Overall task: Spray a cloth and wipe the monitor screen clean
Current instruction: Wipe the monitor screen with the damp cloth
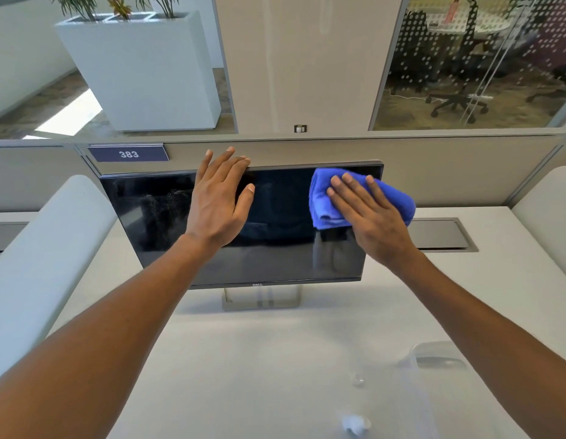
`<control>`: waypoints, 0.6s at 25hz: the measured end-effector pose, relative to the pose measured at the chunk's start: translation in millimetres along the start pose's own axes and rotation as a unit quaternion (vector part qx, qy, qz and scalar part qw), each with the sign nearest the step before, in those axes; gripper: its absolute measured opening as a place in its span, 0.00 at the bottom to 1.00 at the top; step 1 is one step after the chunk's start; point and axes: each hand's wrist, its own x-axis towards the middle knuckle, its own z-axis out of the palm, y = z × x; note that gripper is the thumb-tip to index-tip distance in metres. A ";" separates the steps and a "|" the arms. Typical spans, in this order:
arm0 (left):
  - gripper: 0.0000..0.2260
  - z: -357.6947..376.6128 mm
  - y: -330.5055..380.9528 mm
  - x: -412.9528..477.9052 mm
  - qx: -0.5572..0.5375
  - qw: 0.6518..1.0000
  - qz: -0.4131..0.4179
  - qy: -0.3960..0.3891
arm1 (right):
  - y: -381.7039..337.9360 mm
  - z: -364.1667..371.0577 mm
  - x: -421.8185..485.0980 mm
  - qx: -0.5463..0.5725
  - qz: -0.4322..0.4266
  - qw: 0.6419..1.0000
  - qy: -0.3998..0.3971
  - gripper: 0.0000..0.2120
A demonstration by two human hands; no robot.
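Observation:
A dark, switched-off monitor stands on the white desk, tilted back on a grey stand. My left hand rests on its top edge near the middle, fingers straight over the bezel and thumb on the screen. My right hand presses a folded blue cloth flat against the screen's upper right corner with straight fingers. Faint smudges show on the screen's left part. A clear spray bottle stands at the bottom right, blurred and partly cut off.
The white desk stretches in front of the monitor. Grey partition panels rise behind it, with a purple "383" label. A grey cable tray lid lies to the right. Curved white dividers flank both sides.

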 end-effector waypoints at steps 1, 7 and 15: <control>0.21 0.3 -0.6 -0.1 0.001 1.000 0.000 0.001 | -0.4 -1.4 6.0 0.012 0.041 0.999 0.021 0.31; 0.20 0.1 -0.2 0.3 -0.008 1.000 0.002 0.005 | -45.0 14.7 15.4 0.068 0.096 0.993 0.023 0.31; 0.20 -1.6 2.7 0.2 -0.011 1.000 0.006 0.014 | -117.3 51.1 -7.2 0.096 -0.115 0.982 -0.117 0.36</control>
